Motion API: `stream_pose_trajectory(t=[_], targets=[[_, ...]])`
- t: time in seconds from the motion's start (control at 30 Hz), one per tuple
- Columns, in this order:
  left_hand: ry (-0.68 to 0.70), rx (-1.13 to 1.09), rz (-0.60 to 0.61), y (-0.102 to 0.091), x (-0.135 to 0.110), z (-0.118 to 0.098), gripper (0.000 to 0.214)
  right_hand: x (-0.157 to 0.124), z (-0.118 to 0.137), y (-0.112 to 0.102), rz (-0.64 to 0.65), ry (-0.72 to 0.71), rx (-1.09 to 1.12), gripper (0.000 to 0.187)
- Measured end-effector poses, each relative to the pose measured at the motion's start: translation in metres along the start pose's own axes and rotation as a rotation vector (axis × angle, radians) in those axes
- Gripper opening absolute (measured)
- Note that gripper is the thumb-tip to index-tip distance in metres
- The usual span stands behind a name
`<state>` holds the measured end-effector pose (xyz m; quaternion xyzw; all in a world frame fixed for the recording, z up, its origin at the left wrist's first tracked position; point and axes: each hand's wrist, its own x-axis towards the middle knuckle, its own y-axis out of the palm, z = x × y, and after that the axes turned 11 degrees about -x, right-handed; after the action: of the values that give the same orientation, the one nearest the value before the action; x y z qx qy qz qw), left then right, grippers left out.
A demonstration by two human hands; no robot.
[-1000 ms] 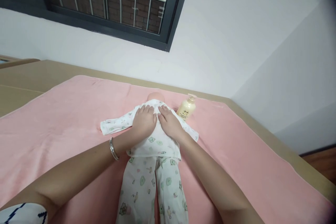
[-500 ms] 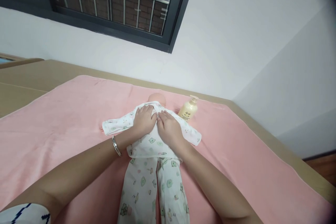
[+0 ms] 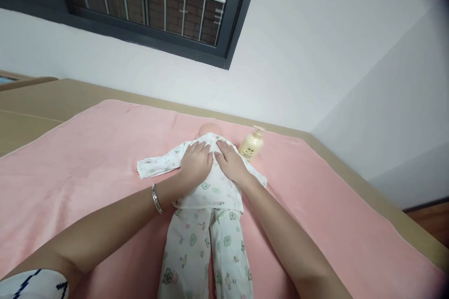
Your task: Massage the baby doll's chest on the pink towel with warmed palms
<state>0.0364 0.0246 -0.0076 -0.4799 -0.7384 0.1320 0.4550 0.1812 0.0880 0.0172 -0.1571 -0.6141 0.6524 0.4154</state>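
Observation:
A baby doll (image 3: 209,128) lies on a pink blanket, its bare head pointing toward the wall. It wears a white patterned long-sleeved top (image 3: 213,196) and matching trousers (image 3: 191,247). My left hand (image 3: 196,163) rests flat on the left of the top's chest area, fingers stretched out. On the right side of the chest, my right hand (image 3: 231,161) lies flat as well, its fingers extended. Neither hand grips the cloth. A pale yellow pump bottle (image 3: 251,145) leans beside the doll's right-hand sleeve, just beyond my right hand.
The pink blanket (image 3: 98,149) covers much of a wooden surface (image 3: 66,98) set against a white wall (image 3: 280,56). Above it is a dark-framed window (image 3: 224,51) with metal bars. A silver bracelet (image 3: 156,198) circles my left wrist.
My hands have moved slightly apart; the right one has shifted up and to the right over the chest. The top's front has moved a little with them and lies smoother near the neck.

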Motion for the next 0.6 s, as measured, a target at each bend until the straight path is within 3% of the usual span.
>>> stream_pose_trajectory(t=[0.27,0.43,0.6], targets=[[-0.155,-0.053,0.156,-0.017,0.023,0.006,0.040,-0.022,0.048,-0.021,0.052,0.070,-0.160,0.043],[-0.073,0.122,0.093,-0.006,0.000,-0.012,0.044,-0.009,0.026,-0.015,0.027,0.016,-0.009,0.042],[-0.023,0.055,0.102,-0.004,-0.006,-0.017,0.043,0.002,0.008,-0.004,0.017,-0.012,0.044,0.046]])
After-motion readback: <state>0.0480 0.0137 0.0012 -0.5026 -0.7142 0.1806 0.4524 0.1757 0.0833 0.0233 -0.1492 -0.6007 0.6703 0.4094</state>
